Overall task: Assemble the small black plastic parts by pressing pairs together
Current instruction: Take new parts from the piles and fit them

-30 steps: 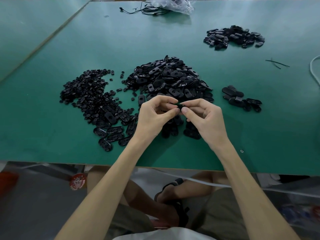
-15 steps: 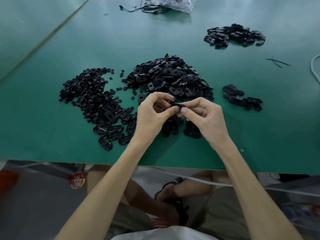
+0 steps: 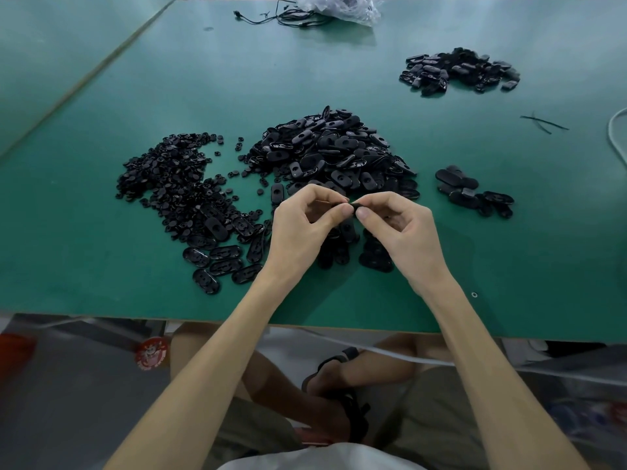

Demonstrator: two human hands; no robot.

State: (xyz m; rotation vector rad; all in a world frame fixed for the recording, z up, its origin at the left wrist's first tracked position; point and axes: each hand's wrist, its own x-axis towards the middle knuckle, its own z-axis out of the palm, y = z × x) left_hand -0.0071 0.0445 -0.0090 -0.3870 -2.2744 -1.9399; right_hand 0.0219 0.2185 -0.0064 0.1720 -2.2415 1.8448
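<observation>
small black part (image 3: 354, 207) pinched btwn thumb & forefinger tips of both hands, left hand (image 3: 298, 228) & right hand (image 3: 403, 232) held tip to tip above green surface (image 3: 101, 266), oval-parts pile (image 3: 336, 154) just behind, round pcs (image 3: 169, 178) heaped at left, smaller pile (image 3: 458, 71) set far right

A green-topped table (image 3: 101, 266) stands over grey floor (image 3: 68, 408).

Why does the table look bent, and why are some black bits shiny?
Head view: the wide lens bows the green table. Head view: glare washes its far middle, glints dot the oval parts pile. Head view: soft shadow under left hand and right hand, pinching a black part; blurry floor.
</observation>
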